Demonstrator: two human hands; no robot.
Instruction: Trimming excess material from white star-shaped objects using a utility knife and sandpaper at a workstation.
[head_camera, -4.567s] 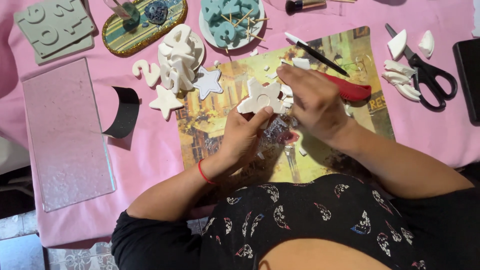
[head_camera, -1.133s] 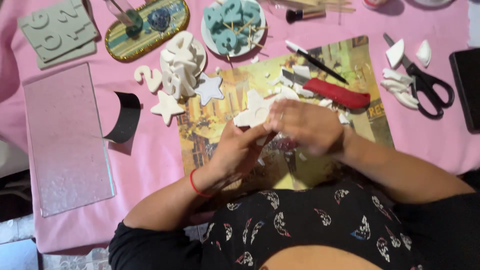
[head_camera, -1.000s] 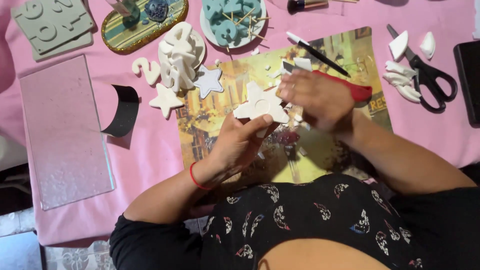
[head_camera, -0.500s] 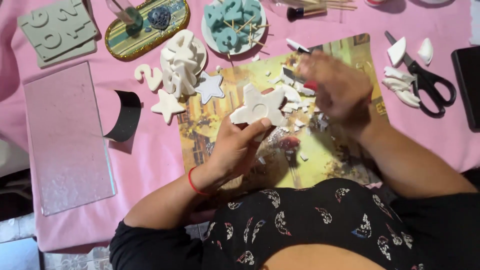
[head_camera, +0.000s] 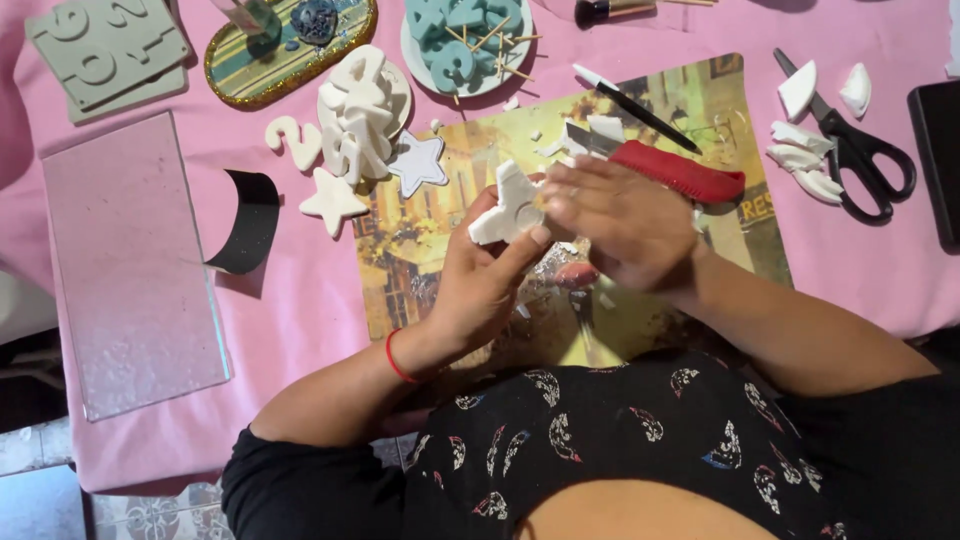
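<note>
A pink cloth (head_camera: 300, 290) covers the table, with a picture mat (head_camera: 440, 230) near the person. Above the mat the left hand (head_camera: 480, 285) grips a white cast shape (head_camera: 508, 208), thumb on its edge. The right hand (head_camera: 620, 225) is closed over the shape's right side; what it holds, I cannot tell. Finished white pieces (head_camera: 358, 115) are piled far left, beside two white stars (head_camera: 372, 180). White scraps (head_camera: 800, 160) lie by the scissors (head_camera: 860, 155) at right. This shape seems to be in work, not yet put with the pile.
</note>
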